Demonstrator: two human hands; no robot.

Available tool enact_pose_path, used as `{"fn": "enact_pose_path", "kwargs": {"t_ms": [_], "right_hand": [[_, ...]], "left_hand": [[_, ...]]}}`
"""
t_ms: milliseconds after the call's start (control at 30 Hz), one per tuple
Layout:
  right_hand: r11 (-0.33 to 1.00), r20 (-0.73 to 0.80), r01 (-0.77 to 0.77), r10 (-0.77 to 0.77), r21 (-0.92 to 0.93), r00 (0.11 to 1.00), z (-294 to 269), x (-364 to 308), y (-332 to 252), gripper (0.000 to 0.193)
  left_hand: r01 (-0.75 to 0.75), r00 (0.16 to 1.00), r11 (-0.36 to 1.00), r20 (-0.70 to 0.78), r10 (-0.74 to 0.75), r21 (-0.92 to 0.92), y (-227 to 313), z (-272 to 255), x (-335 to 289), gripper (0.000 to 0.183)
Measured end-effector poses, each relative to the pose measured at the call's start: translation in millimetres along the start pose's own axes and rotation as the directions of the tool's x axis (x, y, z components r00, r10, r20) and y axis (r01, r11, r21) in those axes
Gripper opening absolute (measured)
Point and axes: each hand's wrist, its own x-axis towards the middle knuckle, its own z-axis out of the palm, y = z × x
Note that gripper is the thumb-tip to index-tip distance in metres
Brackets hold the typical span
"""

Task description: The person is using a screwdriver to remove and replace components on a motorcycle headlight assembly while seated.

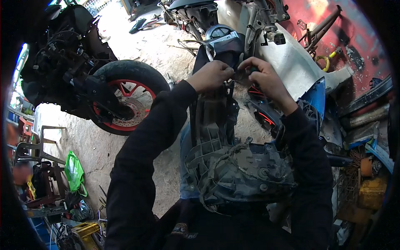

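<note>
Dusty black assembly (250, 166) nearest, narrow end under both hands; could rock if tugged. Ribbed, hard-looking plastic. Left hand (227, 71): fingers bunched, cannot tell what's pinched. Right hand (266, 77) curls round small green piece (253, 69); loose grip could drop it. Beyond, smooth rounded black panel (228, 49)

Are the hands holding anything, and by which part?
The right hand seems curled around a small dark thing, too unclear to name or say by which part. Whether the left hand grips anything cannot be told.
</note>
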Motion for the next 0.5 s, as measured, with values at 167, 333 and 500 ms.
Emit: {"fn": "enact_pose_path", "kwargs": {"t_ms": [167,333,500], "right_hand": [[0.929,-0.052,0.09,-0.116,-0.358,0.992,8.3,1.0,-2.4,0.029],[0.865,-0.095,-0.066,0.022,-0.497,0.995,-7.9,1.5,18.5,0.021],[0.801,-0.027,-0.173,0.192,-0.573,0.981,-14.4,-3.0,53.4,0.024]], "left_hand": [[0.346,0.938,0.833,0.148,-0.313,-0.432,19.8,6.9,2.0,0.036],[0.363,0.931,0.78,0.243,-0.274,-0.51,17.7,25.4,14.1,0.031],[0.345,0.92,0.889,0.297,-0.256,-0.302,13.7,45.4,29.4,0.024]]}}
